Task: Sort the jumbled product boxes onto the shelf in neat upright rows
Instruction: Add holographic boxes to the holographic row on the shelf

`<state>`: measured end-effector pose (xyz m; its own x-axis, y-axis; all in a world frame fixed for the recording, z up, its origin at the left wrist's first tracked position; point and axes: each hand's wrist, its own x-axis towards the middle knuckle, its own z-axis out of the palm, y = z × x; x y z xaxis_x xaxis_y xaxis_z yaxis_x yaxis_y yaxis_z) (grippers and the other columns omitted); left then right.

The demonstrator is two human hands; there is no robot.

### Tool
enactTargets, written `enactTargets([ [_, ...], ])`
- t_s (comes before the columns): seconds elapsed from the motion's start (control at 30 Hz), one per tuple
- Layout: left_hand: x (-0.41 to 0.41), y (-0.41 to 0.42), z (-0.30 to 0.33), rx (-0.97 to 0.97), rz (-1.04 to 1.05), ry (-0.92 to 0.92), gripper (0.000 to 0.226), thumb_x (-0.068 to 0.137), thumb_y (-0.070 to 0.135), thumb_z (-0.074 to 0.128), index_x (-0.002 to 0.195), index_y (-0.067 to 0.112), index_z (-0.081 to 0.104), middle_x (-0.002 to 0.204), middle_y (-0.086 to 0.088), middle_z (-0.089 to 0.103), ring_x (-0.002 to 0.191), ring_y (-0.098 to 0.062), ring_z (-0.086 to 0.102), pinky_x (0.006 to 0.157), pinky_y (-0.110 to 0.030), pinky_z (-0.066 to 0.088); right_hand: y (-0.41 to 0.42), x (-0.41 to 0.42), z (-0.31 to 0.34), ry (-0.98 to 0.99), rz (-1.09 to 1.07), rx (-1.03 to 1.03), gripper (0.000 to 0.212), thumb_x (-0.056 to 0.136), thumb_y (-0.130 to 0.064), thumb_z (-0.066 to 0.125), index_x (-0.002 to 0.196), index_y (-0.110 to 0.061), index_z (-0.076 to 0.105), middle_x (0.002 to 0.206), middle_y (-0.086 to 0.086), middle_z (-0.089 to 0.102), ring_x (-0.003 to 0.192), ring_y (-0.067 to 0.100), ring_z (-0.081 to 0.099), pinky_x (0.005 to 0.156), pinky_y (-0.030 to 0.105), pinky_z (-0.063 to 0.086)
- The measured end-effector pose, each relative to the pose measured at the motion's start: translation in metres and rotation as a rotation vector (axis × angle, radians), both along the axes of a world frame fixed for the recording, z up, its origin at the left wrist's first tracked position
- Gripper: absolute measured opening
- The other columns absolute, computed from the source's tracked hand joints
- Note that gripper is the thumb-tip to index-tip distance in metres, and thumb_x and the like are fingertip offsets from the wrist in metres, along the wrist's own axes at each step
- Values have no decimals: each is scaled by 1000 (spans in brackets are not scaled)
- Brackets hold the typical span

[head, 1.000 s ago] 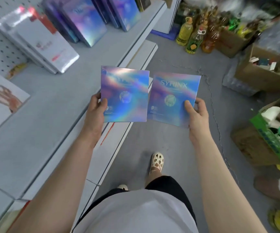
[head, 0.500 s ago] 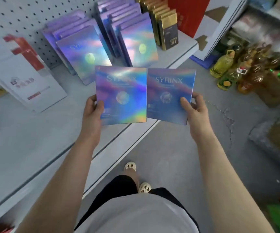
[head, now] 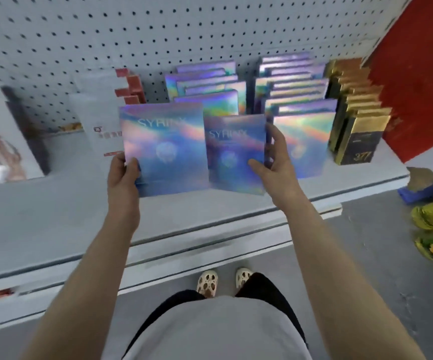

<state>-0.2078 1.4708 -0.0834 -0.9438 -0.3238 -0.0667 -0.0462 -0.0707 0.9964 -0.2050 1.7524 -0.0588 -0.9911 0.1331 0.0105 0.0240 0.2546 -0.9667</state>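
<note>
Iridescent blue-purple boxes (head: 164, 149); red panel (head: 415, 81)

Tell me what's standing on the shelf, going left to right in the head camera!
White boxes → red-topped boxes → left row of holographic boxes → right row of holographic boxes → black-and-gold boxes → big red box.

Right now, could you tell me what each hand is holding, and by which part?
The left hand grips one holographic box by its lower left corner; the right hand grips a second holographic box by its right edge.
</note>
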Motion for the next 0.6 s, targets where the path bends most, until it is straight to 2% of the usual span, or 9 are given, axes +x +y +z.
enactTargets([
  [0.07, 8, -2, -1, -15, 88, -7, 17, 98, 19, 47, 85, 26, 53, 69, 19, 53, 65, -3, 44, 58, -25, 29, -5, -22, 2, 28, 107, 64, 80, 89, 12, 54, 155, -14, 17, 157, -4, 29, 141, 16, 35, 118, 35, 31],
  [0.13, 18, -1, -2, 0, 187, -14, 15, 99, 16, 45, 90, 24, 53, 71, 18, 54, 65, -1, 45, 58, -22, 32, -6, -39, 5, 70, 160, 172, 86, 86, 13, 53, 156, -16, 12, 158, -1, 26, 147, 25, 28, 119, 45, 28],
  [0.2, 27, 5, -4, 17, 255, -15, 12, 99, 15, 45, 98, 21, 54, 78, 15, 54, 71, -3, 46, 63, -22, 34, -3, -55, 13, 122, 172, 247, 93, 80, 11, 55, 157, -19, 12, 156, 6, 31, 143, 34, 32, 114, 49, 34],
  [0.27, 33, 12, -6, 31, 289, -26, 12, 98, 16, 45, 100, 22, 55, 82, 13, 57, 75, -5, 49, 66, -24, 36, -1, -71, 23, 176, 222, 350, 94, 76, 5, 61, 156, -21, 19, 151, 14, 37, 137, 34, 36, 110, 41, 39],
  [0.33, 38, 21, -7, 46, 317, -40, 12, 97, 19, 46, 103, 23, 56, 88, 11, 60, 80, -8, 52, 69, -26, 40, 1, -86, 31, 193, 292, 559, 86, 76, -7, 70, 151, -24, 32, 137, 16, 45, 124, 30, 43, 96, 35, 43],
  [0.43, 41, 30, -6, 80, 356, -33, 12, 100, 18, 46, 104, 22, 57, 91, 9, 62, 81, -9, 56, 70, -28, 43, 4, -104, 39, 169, 323, 790, 72, 76, -17, 78, 138, -22, 42, 125, 15, 49, 112, 33, 52, 85, 43, 47],
  [0.53, 43, 36, -4, 109, 367, -21, 10, 100, 19, 47, 103, 21, 56, 90, 8, 62, 82, -11, 56, 71, -29, 43, 1, -117, 42, 176, 267, 1028, 68, 74, -17, 81, 130, -14, 42, 124, 16, 49, 110, 36, 52, 82, 46, 50],
  [0.6, 44, 39, -2, 111, 368, -17, 9, 101, 18, 46, 103, 21, 55, 90, 7, 61, 82, -13, 55, 72, -31, 43, -2, -123, 40, 164, 240, 1168, 70, 75, -17, 81, 131, -8, 39, 128, 19, 46, 115, 37, 49, 85, 45, 46],
])
